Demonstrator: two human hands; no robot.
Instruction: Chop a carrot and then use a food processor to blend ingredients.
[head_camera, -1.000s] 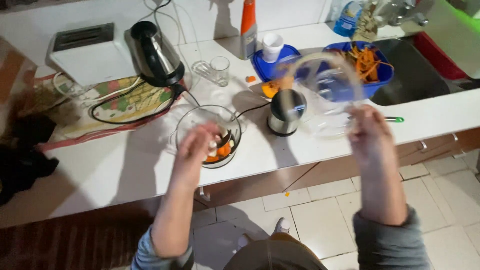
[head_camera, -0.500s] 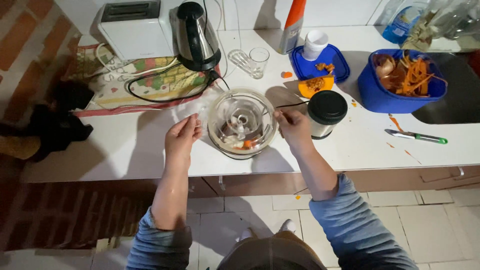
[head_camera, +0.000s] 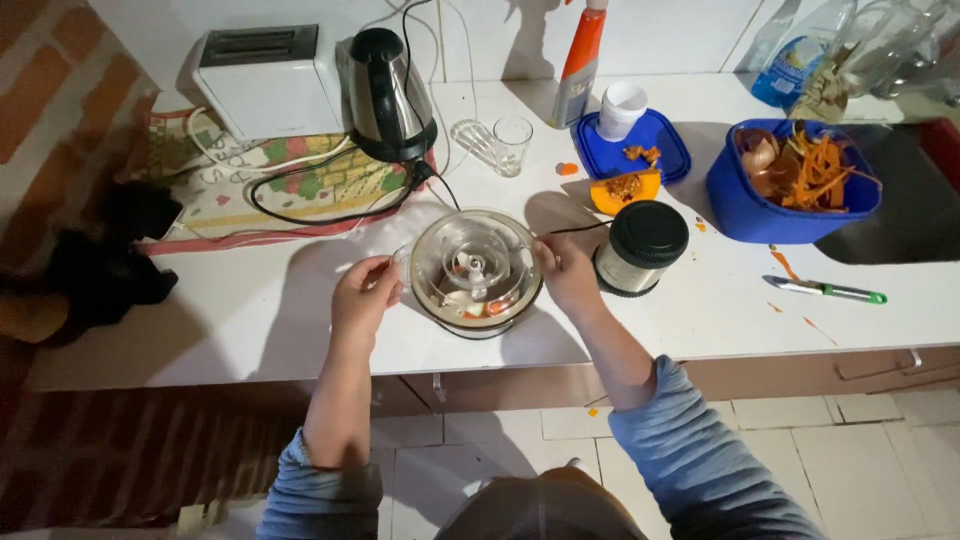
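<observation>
Whereas a second ago the right hand (head_camera: 568, 275) held the clear lid up over the counter, away from the bowl, that lid now sits on the chopper bowl (head_camera: 477, 272), and both hands have closed in on it. The left hand (head_camera: 362, 297) grips the bowl's left rim and the right hand presses the right rim, so the hands stand apart with the bowl clamped between them. Bits of orange and pale food show through the lid.

Just right of the right hand stands the black-topped motor unit (head_camera: 641, 246), almost touching the knuckles, so room on that side is tight. Left of the left hand the white counter (head_camera: 230, 320) lies open as far as its front edge, which runs just below both wrists.

Beyond the hands, a tall orange spray bottle (head_camera: 580, 62) with a pale label stands against the wall, with a blue lid (head_camera: 640, 145) carrying a white cup beside it. Farther right of the right hand, a blue tub (head_camera: 790, 215) holds orange peelings, and a green-handled peeler (head_camera: 826, 290) lies near the counter edge.
</observation>
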